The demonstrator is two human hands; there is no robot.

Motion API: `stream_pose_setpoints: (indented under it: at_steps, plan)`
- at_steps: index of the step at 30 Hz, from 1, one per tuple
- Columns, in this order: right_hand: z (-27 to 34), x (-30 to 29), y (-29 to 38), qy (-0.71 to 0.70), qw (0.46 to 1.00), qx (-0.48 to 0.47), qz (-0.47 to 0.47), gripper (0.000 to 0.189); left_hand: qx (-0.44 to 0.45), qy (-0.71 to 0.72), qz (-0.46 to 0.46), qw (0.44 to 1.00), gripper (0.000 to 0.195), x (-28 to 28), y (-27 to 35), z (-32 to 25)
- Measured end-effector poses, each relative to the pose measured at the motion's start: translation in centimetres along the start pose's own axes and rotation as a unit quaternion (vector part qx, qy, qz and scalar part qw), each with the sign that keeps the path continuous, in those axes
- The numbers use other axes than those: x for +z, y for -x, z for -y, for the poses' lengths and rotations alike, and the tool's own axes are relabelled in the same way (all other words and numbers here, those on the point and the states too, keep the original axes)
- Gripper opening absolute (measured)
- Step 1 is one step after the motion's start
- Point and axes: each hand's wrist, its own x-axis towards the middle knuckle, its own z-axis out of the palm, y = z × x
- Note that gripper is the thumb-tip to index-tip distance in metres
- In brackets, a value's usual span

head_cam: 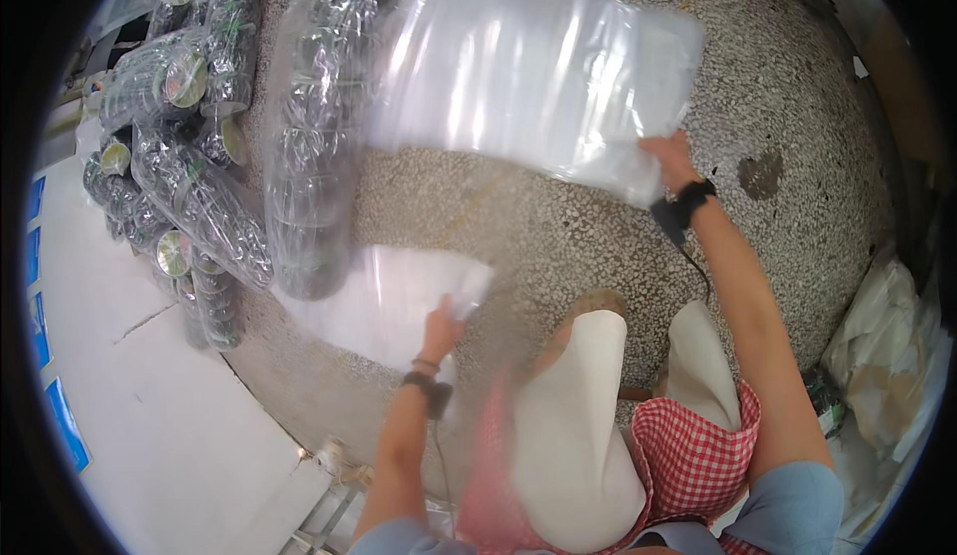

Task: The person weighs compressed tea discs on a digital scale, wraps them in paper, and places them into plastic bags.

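My right hand (673, 162) grips the near right corner of a wide stack of clear plastic film or flat bags (508, 69). Nearer to me, my left hand (441, 330) holds the right end of a smaller piece of clear film (374, 301); the hand is blurred. A long clear bag (321, 129) packed with a column of dark round plastic containers lies over the left ends of both pieces, so I cannot tell whether they join beneath it. Each wrist wears a black band with a small device and a cord.
More bagged columns of containers (198, 196), some with round printed labels, are heaped at the left against a white wall (172, 413). Speckled terrazzo floor (785, 256) runs under everything. Crumpled plastic sacks (875, 353) sit at the right. My knees and red checked apron (695, 450) are below.
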Motion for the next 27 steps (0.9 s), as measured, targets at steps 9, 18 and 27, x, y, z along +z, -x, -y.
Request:
stream_pose_setpoints:
  at_steps: [9, 18, 27]
  plan:
    - [-1.5, -23.3, 8.2, 0.298, 0.937, 0.104, -0.149, 0.063, 0.214, 0.151, 0.07, 0.962, 0.054, -0.2, -3.5, -16.5]
    - [0.0, 0.9, 18.4, 0.422, 0.808, -0.051, 0.408, 0.057, 0.495, -0.33, -0.175, 0.784, 0.036, -11.4, -15.5, -20.9]
    - [-8.6, 6.1, 18.5, 0.06, 0.971, 0.229, 0.028, 0.073, -0.058, -0.539, -0.26, 0.799, 0.051, -22.9, -13.8, -8.2]
